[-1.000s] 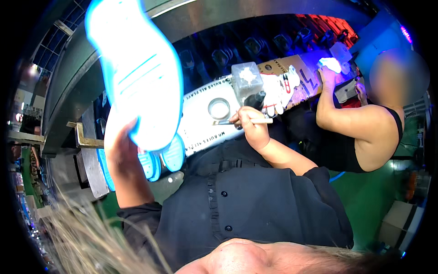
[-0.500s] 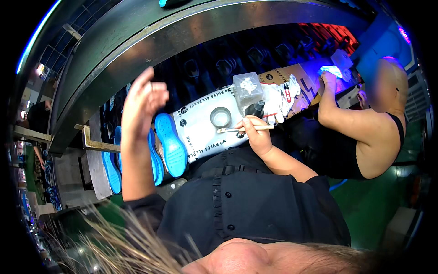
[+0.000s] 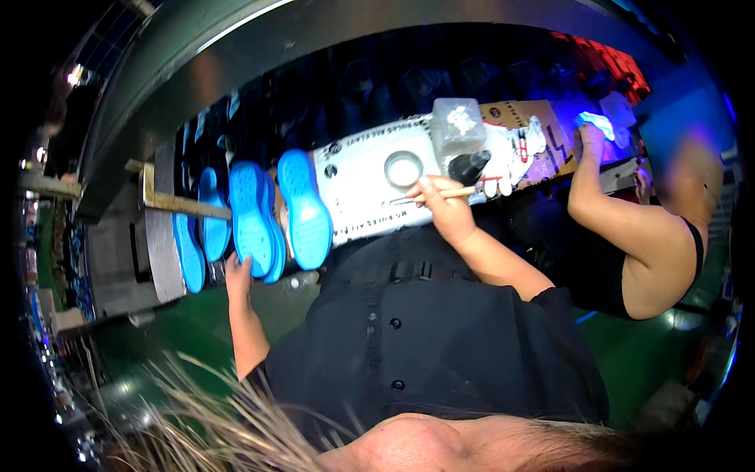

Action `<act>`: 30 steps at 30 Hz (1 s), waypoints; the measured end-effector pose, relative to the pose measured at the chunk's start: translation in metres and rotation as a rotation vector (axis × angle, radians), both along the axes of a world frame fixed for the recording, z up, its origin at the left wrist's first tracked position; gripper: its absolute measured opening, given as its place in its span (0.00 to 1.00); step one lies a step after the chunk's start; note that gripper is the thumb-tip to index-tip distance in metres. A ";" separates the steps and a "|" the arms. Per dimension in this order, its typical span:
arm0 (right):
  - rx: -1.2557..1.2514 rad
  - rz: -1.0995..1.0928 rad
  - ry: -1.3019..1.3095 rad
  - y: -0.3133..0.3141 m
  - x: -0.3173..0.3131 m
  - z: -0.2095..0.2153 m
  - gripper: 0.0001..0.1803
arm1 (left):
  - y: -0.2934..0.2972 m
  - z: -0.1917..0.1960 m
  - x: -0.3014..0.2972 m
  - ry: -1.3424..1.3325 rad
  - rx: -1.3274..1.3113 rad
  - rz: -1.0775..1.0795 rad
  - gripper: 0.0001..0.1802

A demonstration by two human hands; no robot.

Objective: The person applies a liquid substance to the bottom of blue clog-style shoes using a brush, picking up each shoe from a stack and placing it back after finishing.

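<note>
My left hand [image 3: 238,277] is at the near end of a small stack of blue shoe soles [image 3: 250,204], its fingers closed on the edge of the top one. Part of the grip is hidden by the hand itself. In my right hand [image 3: 450,214] is a slim wooden-handled brush [image 3: 458,192], its bristle end pointing left over a white printed sheet [image 3: 354,197]. Just beyond that hand, a round cup [image 3: 403,169] stands on the sheet. A single blue sole [image 3: 305,208] lies between the stack and the sheet, along the sheet's left edge.
More blue soles [image 3: 189,252] lie farther left, beside a wooden bar [image 3: 185,203]. A clear plastic box [image 3: 458,126], a black bottle [image 3: 469,167] and white gloves [image 3: 499,161] sit to the right. A co-worker's arm [image 3: 602,204] reaches in there. A metal beam [image 3: 197,79] arches overhead.
My left hand has come down from its raised position to the stack of blue soles. My right hand still holds the brush by the cup. The view has shifted somewhat.
</note>
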State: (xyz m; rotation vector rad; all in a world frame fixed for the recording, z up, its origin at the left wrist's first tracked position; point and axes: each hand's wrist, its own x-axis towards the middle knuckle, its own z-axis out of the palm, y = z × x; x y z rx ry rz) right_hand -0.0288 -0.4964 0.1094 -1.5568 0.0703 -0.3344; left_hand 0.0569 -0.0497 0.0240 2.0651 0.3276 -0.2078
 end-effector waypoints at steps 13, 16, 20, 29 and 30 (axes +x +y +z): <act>0.059 -0.023 0.020 0.002 -0.002 0.003 0.16 | -0.130 0.075 -0.032 -0.241 -0.788 0.028 0.25; 0.116 -0.025 0.000 0.002 0.002 0.010 0.14 | -0.154 0.083 -0.039 -0.247 -0.625 -0.095 0.22; -0.027 0.095 -0.116 0.010 0.008 0.035 0.15 | -0.181 0.096 -0.040 -0.337 -0.561 -0.123 0.20; -0.517 0.165 -0.467 0.026 0.008 0.039 0.07 | -0.215 0.116 -0.043 -0.381 -0.472 -0.252 0.20; -0.514 0.169 -0.467 0.026 0.009 0.040 0.07 | -0.215 0.117 -0.044 -0.395 -0.446 -0.291 0.18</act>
